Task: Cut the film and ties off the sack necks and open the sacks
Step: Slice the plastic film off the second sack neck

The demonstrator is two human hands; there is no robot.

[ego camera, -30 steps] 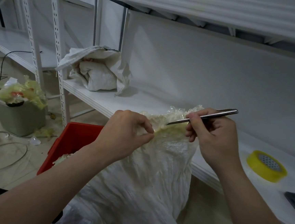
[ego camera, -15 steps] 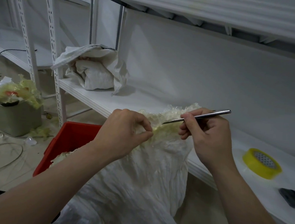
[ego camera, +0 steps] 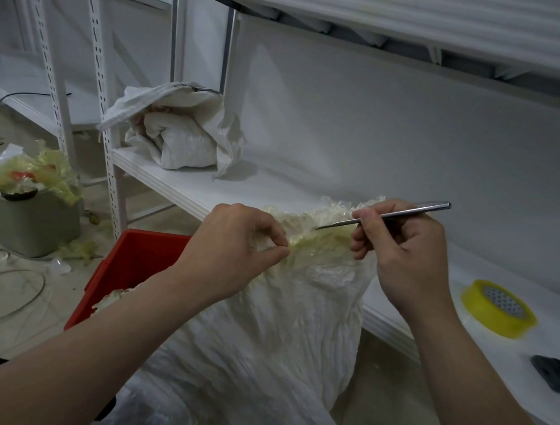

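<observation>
Close in, the sack [ego camera: 261, 329] stands between both forearms. At its neck the left hand [ego camera: 235, 245] pinches the yellowish film [ego camera: 320, 239], fingers curled. The right hand [ego camera: 400, 253] grips a thin blade [ego camera: 386, 215], its tip on the film between the hands. Just behind them runs the shelf [ego camera: 179, 186] edge.

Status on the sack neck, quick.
Left hand pinches the film on the sack neck. Right hand grips a metal tool, tip on the film. Neck not yet open; nothing blocking.
</observation>
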